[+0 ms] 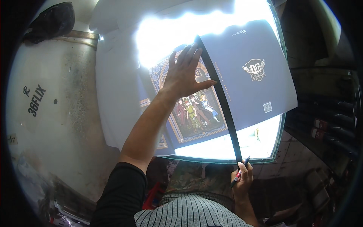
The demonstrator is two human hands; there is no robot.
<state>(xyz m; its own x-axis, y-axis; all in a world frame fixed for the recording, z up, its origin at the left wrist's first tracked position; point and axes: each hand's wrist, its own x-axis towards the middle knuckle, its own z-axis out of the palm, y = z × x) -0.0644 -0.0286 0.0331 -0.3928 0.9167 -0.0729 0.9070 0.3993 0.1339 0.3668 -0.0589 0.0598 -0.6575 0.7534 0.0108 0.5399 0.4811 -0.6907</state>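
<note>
The splayed left hand (183, 77) should steady the long straight black strip (222, 97); right hand (244, 177) clasps its end and a slim black-and-red pen (237, 176).

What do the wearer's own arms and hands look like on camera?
The left hand and right hand are ungloved, with no watch visible. A plain black sleeve ends near the left elbow; the right forearm shows bare.
</note>
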